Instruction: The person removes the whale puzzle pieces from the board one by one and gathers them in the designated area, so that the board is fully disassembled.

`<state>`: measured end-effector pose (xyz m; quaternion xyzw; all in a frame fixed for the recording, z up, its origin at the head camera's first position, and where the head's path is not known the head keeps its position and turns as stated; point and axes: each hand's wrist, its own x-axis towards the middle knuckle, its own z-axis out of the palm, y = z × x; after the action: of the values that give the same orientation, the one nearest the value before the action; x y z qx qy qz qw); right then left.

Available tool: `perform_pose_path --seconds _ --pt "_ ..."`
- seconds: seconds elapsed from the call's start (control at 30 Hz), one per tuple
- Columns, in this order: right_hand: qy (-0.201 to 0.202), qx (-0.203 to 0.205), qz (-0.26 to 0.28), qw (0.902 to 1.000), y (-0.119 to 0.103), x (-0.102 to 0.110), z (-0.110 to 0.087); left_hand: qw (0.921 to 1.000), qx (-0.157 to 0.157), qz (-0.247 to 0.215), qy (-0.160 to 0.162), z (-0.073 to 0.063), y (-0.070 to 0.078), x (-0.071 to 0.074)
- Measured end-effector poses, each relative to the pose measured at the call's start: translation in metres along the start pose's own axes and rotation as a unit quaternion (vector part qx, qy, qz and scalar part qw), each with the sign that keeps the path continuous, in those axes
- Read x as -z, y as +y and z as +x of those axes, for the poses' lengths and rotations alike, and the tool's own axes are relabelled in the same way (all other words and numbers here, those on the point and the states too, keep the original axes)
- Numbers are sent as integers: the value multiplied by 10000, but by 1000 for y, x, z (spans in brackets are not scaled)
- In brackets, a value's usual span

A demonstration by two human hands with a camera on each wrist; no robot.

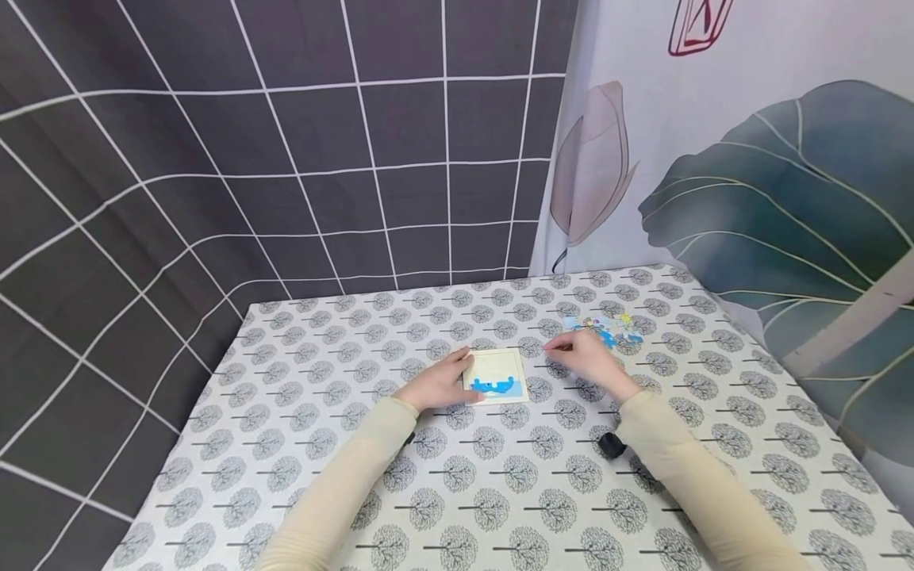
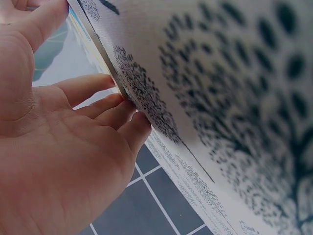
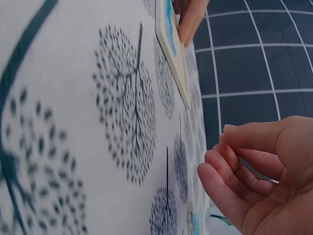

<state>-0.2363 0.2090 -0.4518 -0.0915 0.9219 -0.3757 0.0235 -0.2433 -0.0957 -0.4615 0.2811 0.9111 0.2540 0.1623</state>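
At a desk spread with a tree-print cloth, we see a person in pale sleeves with both hands near a shallow cream puzzle tray, which lies flat toward the middle of the desk. Above, a red boxed mark on the pale curtain runs out of the head view; we cannot read the strokes inside it. In the tray, blue puzzle pieces lie along the near side, with the cream floor showing behind them. The left hand grips the tray by its left side, fingers clamped on the border and thumb at the near edge. To the right of the tray and apart from it, we find the right hand over the desk, thumb and forefinger close together, the other fingers curled; we cannot tell whether a piece sits between them. Just beyond that hand lie loose puzzle pieces, blue with a touch of yellow. A dark curtain gridded in white hangs behind.
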Motion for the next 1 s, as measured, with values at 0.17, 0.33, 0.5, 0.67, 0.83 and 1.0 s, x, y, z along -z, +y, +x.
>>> perform_pose_path --seconds 0.17,0.33,0.5,0.67,0.83,1.0 --pt "-43 -10 15 10000 -8 -6 -1 10000 18 48 -5 0 0 0" --pt "-163 -14 15 9999 -13 -12 -3 10000 47 80 -17 1 1 0" --pt "-353 186 158 9991 -16 -18 -5 10000 51 74 -4 0 2 -1" --pt "-455 365 82 9983 -17 -22 -6 9999 40 104 -28 -1 3 -1" --pt "-505 453 32 9977 -20 -25 -8 9999 20 133 -3 -1 2 0" --pt "-563 591 -3 9967 -24 -28 -10 9999 26 164 0 -1 2 -1"
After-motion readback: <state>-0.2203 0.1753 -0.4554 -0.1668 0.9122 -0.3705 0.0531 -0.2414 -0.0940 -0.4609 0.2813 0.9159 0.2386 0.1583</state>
